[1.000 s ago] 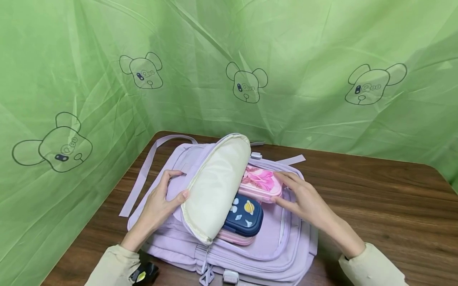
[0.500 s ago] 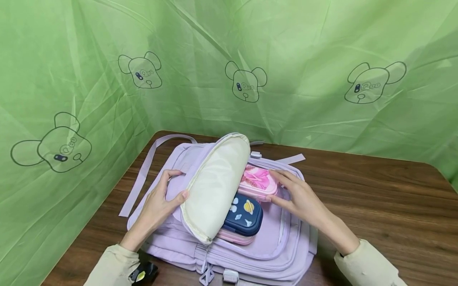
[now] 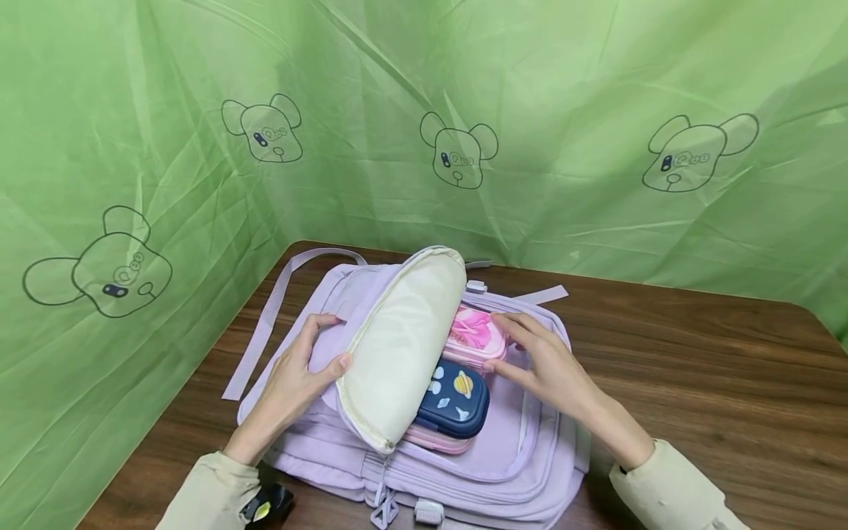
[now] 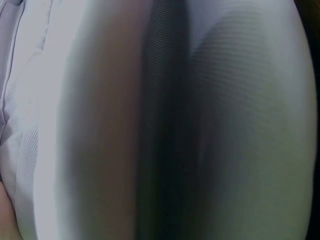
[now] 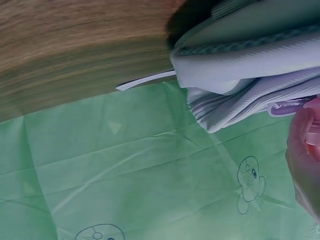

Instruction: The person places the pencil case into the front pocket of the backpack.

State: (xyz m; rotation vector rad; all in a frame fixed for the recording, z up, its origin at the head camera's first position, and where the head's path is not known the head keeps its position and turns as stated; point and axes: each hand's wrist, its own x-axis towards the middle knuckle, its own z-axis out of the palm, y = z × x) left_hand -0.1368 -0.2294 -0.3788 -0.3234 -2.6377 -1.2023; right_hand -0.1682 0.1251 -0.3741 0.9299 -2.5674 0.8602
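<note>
From the head view, the left hand (image 3: 291,383) pinches up the cream-lined flap (image 3: 397,346) of the lilac fabric backpack (image 3: 503,456), which lies flat on the brown wooden table (image 3: 695,368), while the right hand (image 3: 543,364), fingers spread and loosely curved, rests against the pink flowered pencil case (image 3: 473,333) half inside the opening. A navy plastic case with planet stickers (image 3: 456,399) sits just beside it, stacked on another pink box; a careless shove could knock that stack askew, I'd say, or the flap could drop onto the fingers if the pinch slackens. The left wrist view is only blurred lilac cloth, so that grip cannot be told there. The right wrist view catches backpack edges (image 5: 240,65), green sheeting and fingertips (image 5: 302,150); contact is unclear.
</note>
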